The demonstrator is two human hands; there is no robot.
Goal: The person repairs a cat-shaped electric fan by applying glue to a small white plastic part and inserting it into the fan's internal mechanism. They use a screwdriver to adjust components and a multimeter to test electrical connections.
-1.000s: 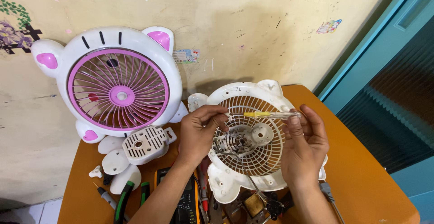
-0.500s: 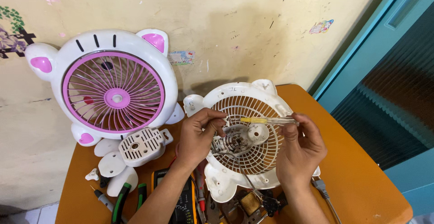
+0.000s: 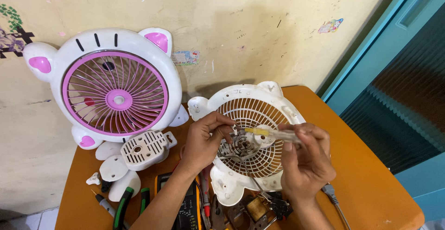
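A white fan housing with a beige grille [image 3: 250,107] lies flat on the orange table [image 3: 361,183]. My left hand [image 3: 204,139] pinches a small metal part at the motor hub [image 3: 241,144] in its middle. My right hand [image 3: 306,160] grips a screwdriver [image 3: 266,132] with a clear yellow handle, held level, tip pointing left at the hub. Thin wires run from the hub down to small parts at the table's front edge.
A white and pink cat-shaped fan front [image 3: 109,88] leans on the wall at left. Below it lie a white motor cover [image 3: 143,149], white plastic pieces, green-handled pliers [image 3: 123,207], a multimeter [image 3: 187,207] and a cable [image 3: 333,197]. A teal door stands right.
Both hands and the screwdriver have stayed at the hub, shifting only slightly. The camera has moved a little, so the scene sits lower and more to the left.
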